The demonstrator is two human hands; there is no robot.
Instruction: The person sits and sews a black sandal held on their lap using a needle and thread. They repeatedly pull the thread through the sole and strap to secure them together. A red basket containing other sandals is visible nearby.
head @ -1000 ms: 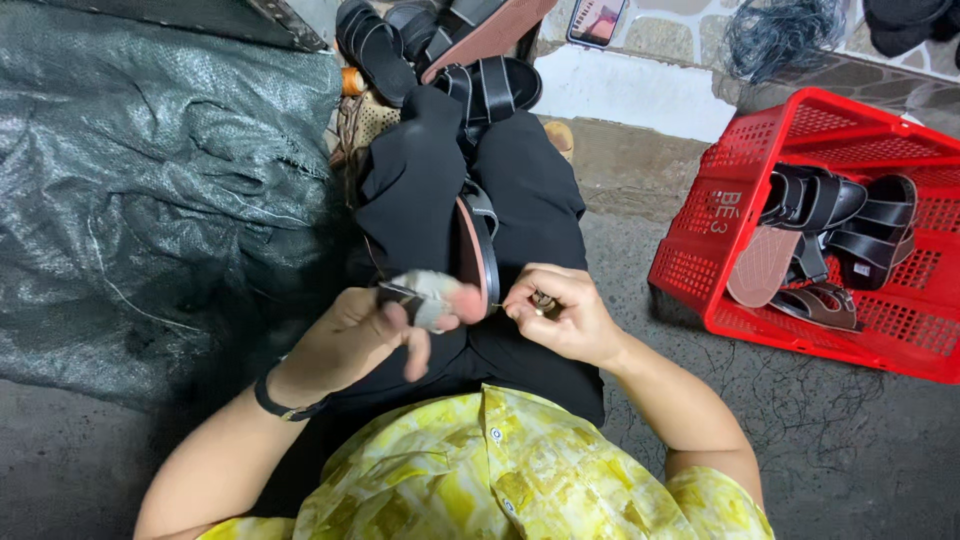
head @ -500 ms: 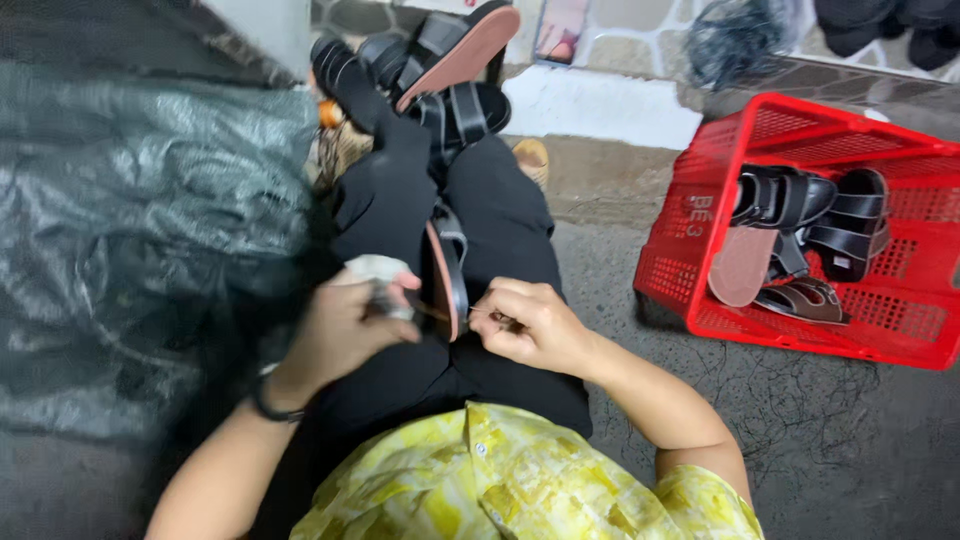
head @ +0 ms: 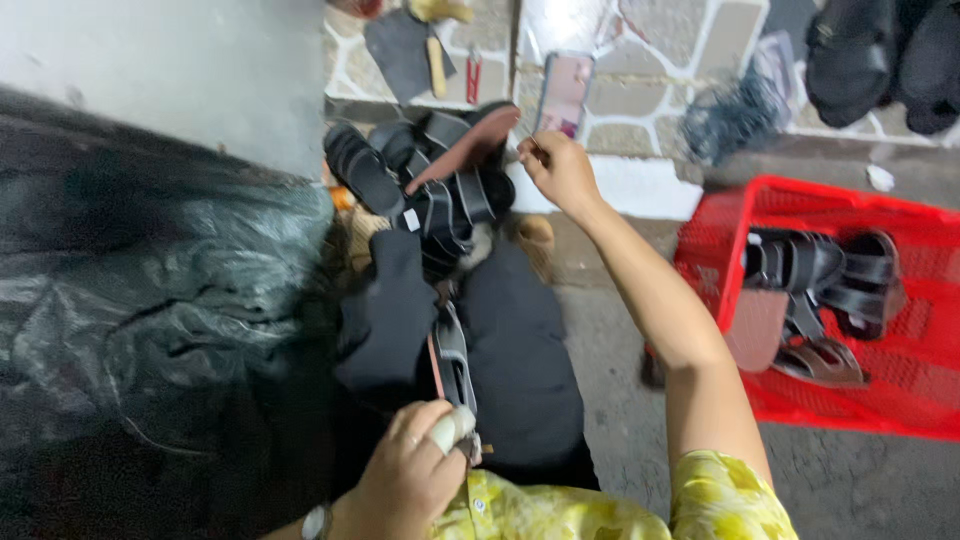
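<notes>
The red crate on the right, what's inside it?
The red crate holds several dark strapped sandals and a brown sole. Whatever lies beneath them is covered, and the person's arm hides the crate's left edge.

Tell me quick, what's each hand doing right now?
Left hand: closed on a sandal in the lap.
Right hand: reached forward, pinching something thin; cannot tell what.

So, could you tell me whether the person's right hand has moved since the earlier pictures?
Yes. The right hand has left the lap and reached forward, past the pile of sandals, towards the stone wall.
</notes>
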